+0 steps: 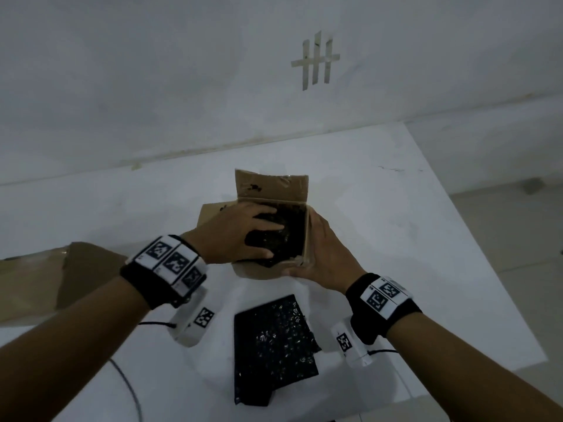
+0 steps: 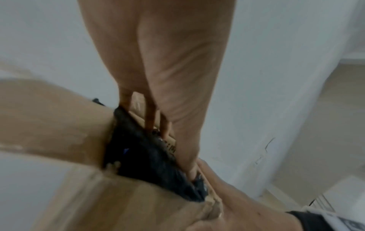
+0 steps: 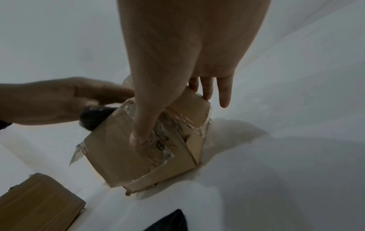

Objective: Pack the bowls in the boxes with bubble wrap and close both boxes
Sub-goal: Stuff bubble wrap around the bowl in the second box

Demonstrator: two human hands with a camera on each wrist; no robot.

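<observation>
A small cardboard box (image 1: pixel 262 271) stands with its flaps up in the middle of the white table (image 1: pixel 411 239). Black bubble wrap (image 1: pixel 286 236) fills its opening, and no bowl shows. My left hand (image 1: pixel 243 236) lies on the wrap with its fingers spread and presses it down; in the left wrist view the fingers (image 2: pixel 152 118) reach straight into the box (image 2: pixel 59 121) onto the wrap (image 2: pixel 142 153). My right hand (image 1: pixel 323 254) holds the box's right side. Its thumb (image 3: pixel 142 134) lies on the taped wall (image 3: pixel 118 153), and its fingers pass the far corner.
A second sheet of black bubble wrap (image 1: pixel 274 348) lies flat on the table near me. A larger cardboard box (image 1: pixel 45 284) sits at the left edge, also seen as a brown box (image 3: pixel 35 206) in the right wrist view. The table's right edge drops to the floor (image 1: pixel 518 233).
</observation>
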